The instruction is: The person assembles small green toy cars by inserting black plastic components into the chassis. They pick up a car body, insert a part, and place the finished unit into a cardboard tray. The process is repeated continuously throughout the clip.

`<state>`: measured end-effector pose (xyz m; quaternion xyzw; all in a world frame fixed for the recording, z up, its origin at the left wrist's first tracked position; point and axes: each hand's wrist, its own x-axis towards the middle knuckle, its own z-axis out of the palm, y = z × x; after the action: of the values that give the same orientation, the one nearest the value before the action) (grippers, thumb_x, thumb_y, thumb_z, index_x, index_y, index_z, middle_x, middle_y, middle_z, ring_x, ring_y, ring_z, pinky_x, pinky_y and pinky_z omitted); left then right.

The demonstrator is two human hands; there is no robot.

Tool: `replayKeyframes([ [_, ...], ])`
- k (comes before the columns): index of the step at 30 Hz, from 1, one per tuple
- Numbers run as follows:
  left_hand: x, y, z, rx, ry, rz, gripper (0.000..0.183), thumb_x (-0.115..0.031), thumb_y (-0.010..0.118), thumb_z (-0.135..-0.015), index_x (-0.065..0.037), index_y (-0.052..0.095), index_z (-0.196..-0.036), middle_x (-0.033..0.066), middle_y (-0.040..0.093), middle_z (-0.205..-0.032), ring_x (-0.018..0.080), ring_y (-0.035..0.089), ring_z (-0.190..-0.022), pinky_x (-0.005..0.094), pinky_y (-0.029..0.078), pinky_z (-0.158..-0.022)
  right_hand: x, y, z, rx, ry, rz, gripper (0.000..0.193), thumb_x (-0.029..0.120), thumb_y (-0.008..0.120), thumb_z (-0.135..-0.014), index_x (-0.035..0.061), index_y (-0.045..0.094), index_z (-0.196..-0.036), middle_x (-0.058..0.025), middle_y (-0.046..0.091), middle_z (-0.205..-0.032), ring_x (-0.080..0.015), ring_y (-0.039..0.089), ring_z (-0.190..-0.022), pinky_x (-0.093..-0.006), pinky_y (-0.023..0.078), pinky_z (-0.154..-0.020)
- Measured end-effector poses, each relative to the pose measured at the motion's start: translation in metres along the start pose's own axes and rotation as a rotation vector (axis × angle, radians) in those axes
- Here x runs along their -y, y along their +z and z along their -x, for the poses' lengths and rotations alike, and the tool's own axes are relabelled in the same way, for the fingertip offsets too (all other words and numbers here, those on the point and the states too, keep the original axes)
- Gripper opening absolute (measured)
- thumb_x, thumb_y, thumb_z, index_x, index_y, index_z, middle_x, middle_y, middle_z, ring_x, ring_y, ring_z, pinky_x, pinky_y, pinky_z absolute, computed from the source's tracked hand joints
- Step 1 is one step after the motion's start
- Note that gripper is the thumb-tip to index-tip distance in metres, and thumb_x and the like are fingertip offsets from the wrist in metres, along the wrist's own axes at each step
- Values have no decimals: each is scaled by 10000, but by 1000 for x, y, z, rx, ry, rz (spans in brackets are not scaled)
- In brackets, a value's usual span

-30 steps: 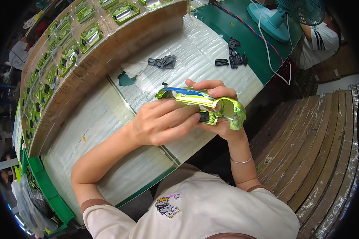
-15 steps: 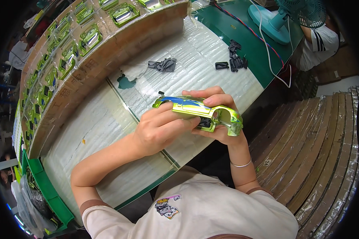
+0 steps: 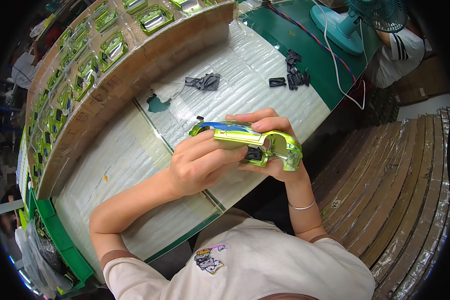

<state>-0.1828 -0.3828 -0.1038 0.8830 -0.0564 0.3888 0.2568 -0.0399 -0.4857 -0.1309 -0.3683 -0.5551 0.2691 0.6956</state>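
Wrinkled, semi-glossy white sheeting (image 3: 250, 65) covers most of a smooth green tabletop (image 3: 265, 25); its ridges run in parallel, and a ragged tear at 11 o'clock exposes green. Clock positions read from mid-view, 12 away from the wearer.

Nearest: cream knit-look shirt (image 3: 285, 260), cut off at 6 o'clock. Hands together on one object, a glossy yellow-green car-shaped shell (image 3: 240, 133) with a blue patch, held at the centre, above the sheeting. Right hand (image 3: 280, 171) wraps it from the 1 o'clock side and beneath; thin metallic bracelet (image 3: 302, 206) on that wrist. Left hand (image 3: 197, 162) has curled fingers against the near side, tips at a matte black insert (image 3: 254, 154) inside the shell. Tip contact hard to make out; left thumb hidden, shell's underside mostly covered.

Beyond: small angular black pieces, one cluster (image 3: 203, 81) at 11 to 12 o'clock, another (image 3: 297, 77) at 1. Layered brown cardboard (image 3: 385, 200), 4 o'clock, edges taped and shiny. Green bin (image 3: 47, 215), 8 o'clock, bagged contents unclear. Corrugated tray (image 3: 120, 82), 10 to 11 o'clock, holds similar green shells (image 3: 155, 18); cropped above.

Farthest: teal fan (image 3: 342, 30), 1 to 2 o'clock, cut off; co-worker's white sleeve (image 3: 405, 47), 2 o'clock, partly hidden.
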Motion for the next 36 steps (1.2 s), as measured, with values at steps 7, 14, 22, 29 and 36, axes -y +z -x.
replayKeyframes([
  [7,2,3,1,-27,26,21,270,-38,703,-582,-23,639,-845,91,629,-842,216,613,-716,291,491,-589,4,-8,-2,143,27,140,608,70,787,-622,122,395,-1085,-188,484,-1143,-369,511,-1089,-433,468,-902],
  [14,3,-1,0,80,52,28,300,-48,674,-596,-2,640,-890,103,626,-876,228,609,-754,308,502,-616,-1,0,0,3,-11,-8,565,38,785,-586,88,498,-1070,-142,547,-1112,-252,518,-1047,-338,450,-881],
  [22,8,-4,-1,168,103,42,280,-45,637,-595,-10,616,-871,87,624,-901,245,597,-788,318,504,-647,-1,-1,1,14,-6,15,555,41,784,-590,89,500,-1064,-138,537,-1100,-255,521,-1056,-340,458,-881],
  [29,7,-9,-6,241,86,109,277,-9,627,-597,-42,605,-871,52,613,-947,241,588,-832,322,500,-671,-2,-1,0,4,-31,67,540,71,790,-599,89,500,-1054,-133,540,-1083,-255,536,-1033,-336,466,-865],
  [36,8,-4,-2,207,82,102,229,-13,662,-610,-53,587,-823,56,635,-915,230,600,-806,317,494,-676,-2,2,1,-14,-14,30,551,75,791,-599,85,488,-1058,-129,541,-1068,-249,540,-1025,-331,468,-858],
])
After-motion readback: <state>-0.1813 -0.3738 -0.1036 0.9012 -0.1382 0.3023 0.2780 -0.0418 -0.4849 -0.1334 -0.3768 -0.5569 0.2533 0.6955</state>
